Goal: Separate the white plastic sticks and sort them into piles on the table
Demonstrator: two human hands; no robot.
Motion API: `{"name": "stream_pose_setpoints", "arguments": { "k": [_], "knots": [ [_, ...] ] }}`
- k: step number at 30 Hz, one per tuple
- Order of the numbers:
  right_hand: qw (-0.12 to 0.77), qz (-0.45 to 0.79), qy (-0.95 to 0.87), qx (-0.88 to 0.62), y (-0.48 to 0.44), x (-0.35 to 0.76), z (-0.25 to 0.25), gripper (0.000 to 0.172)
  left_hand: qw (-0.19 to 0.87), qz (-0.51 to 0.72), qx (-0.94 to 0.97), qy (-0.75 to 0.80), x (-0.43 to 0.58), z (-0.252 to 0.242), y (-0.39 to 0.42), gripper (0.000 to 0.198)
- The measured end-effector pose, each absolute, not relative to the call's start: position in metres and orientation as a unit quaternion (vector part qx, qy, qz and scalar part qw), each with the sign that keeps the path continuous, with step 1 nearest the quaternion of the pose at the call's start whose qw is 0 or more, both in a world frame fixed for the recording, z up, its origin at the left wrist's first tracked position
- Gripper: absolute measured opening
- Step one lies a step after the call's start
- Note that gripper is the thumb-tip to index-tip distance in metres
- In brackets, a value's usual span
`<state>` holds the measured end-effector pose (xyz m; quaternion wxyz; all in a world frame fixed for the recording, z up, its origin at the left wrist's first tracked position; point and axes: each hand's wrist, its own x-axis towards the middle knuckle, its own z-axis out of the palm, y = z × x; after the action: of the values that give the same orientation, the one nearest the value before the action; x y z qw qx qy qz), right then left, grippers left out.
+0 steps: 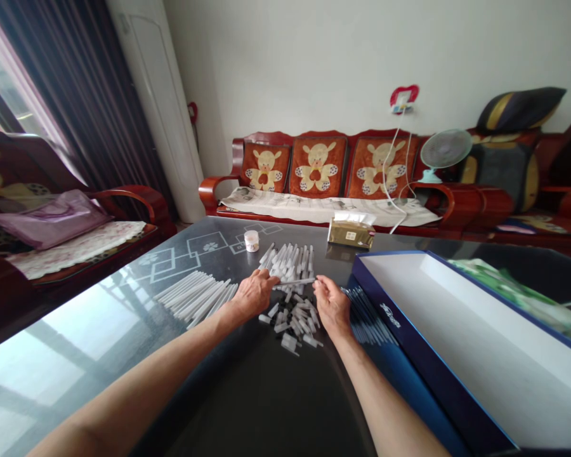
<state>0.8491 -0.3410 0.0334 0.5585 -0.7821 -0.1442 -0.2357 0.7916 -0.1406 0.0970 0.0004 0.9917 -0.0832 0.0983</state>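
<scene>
A slim white pen (295, 282) lies level between my two hands above the dark glossy table (266, 393). My left hand (254, 297) is closed around its left end, and the fingers of my right hand (332, 306) pinch the right end. Just beyond the pen is a heap of white capped pens (290, 259). Below it, between my wrists, lie loose translucent and black pen caps (297, 320). Left of my left hand, white pen barrels (195, 297) are laid out side by side. Thin dark sticks, perhaps refills (368, 320), lie right of my right hand.
A large open blue box (394, 324) with a white inside takes up the right side. A tissue box (351, 233) and a small white tub (252, 241) stand toward the far edge. Green-and-white packaging (514, 295) lies behind the box. Beyond is a wooden sofa (214, 193).
</scene>
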Motion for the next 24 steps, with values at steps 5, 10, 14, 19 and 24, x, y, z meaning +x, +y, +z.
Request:
{"name": "stream_pose_setpoints", "arguments": {
  "k": [5,10,14,19,24],
  "knots": [
    [0.570,-0.211,-0.138,-0.782,-0.342,0.846,0.037,0.032,-0.033,0.148,0.984,-0.088,0.795,0.094,-0.140,0.023],
    [0.576,-0.184,-0.139,-0.785,-0.343,0.842,0.042,0.034,-0.034,0.185,0.977,-0.099,0.795,0.093,-0.162,0.024],
    [0.558,-0.184,-0.148,-0.795,-0.343,0.838,0.047,0.037,-0.012,0.217,0.968,-0.122,0.792,0.088,-0.185,0.027],
    [0.513,-0.193,-0.186,-0.815,-0.341,0.833,0.052,0.039,0.006,0.240,0.960,-0.144,0.789,0.076,-0.192,0.032],
    [0.482,-0.203,-0.220,-0.824,-0.339,0.828,0.054,0.038,0.027,0.257,0.951,-0.168,0.791,0.068,-0.186,0.035]
  ]
}}
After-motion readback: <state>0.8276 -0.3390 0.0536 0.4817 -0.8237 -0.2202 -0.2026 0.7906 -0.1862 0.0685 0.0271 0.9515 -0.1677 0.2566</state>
